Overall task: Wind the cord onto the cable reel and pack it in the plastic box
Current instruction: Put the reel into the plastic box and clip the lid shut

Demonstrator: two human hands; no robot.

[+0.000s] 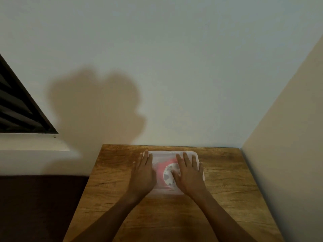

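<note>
Head: flat hands [166, 173] on translucent box [172, 154].

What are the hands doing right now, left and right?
Left hand: open, flat on the plastic box lid, holding nothing.
Right hand: open, flat on the lid over the cable reel, holding nothing.

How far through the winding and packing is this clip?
Nearly finished. The reel with its red cord already lies inside the plastic box, seen through the lid. The left hand and right hand rest flat on the lid. Only sealing remains.
</note>
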